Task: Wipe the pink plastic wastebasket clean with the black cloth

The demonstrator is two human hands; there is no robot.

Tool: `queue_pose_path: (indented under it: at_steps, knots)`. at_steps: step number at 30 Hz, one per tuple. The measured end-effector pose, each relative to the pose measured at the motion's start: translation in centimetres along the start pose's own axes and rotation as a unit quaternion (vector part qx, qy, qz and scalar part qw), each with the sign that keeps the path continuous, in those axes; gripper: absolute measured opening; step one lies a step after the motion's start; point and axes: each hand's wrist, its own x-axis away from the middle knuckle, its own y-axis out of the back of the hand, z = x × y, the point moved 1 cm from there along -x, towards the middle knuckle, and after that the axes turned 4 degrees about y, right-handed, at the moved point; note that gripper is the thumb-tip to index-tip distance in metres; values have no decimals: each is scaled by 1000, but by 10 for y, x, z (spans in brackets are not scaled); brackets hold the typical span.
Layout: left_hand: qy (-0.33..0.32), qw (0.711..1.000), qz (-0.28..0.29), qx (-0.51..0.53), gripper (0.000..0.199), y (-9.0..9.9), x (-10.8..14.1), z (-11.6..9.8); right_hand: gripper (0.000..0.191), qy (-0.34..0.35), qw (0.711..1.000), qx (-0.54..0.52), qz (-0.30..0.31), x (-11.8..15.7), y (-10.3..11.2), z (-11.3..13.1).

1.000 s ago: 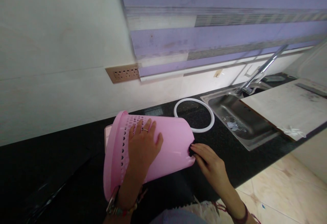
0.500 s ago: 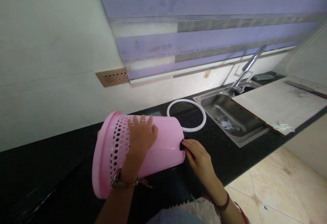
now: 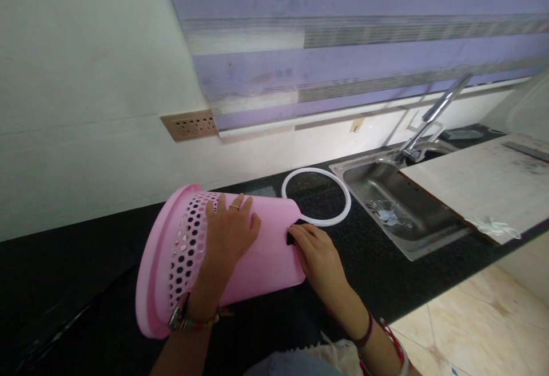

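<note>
A pink plastic waste basket [image 3: 268, 250] lies on its side on the black countertop, its thick rim and band of hexagonal holes to the left. Spread fingers of my left hand [image 3: 229, 230] rest flat on its upper side, near the holes. At the basket's narrower right end, my right hand [image 3: 321, 256] is closed, fingertips pressed on a small black piece [image 3: 290, 237] against the pink wall. Most of that piece is under the fingers, so its kind does not show. A white plastic ring [image 3: 346, 196] lies just behind, beside the basket.
Right of the ring is a steel sink [image 3: 386, 193] with a tap [image 3: 441, 104] and a clear wrapper [image 3: 388, 213]. A pale board [image 3: 480, 187] covers part of it, with a white bundle [image 3: 493, 228] at its edge. A socket panel [image 3: 189, 125] is on the wall.
My right hand has moved left with the black piece, from the basket's end edge onto its side. The basket and my left hand have shifted slightly left in view.
</note>
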Motion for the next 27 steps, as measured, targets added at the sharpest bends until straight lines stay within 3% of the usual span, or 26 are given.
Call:
queue_pose_path:
  at_steps: [5, 20, 27]
  knots:
    - [1, 1000, 6, -9, 42, 2, 2, -1, 28, 47, 999, 12, 2, 5, 2, 4]
    - [4, 1000, 7, 6, 44, 3, 8, 0, 30, -15, 1000, 16, 3, -1, 1, 10]
    - [10, 1000, 17, 9, 42, 5, 7, -2, 29, 18, 999, 37, -21, 3, 4, 12]
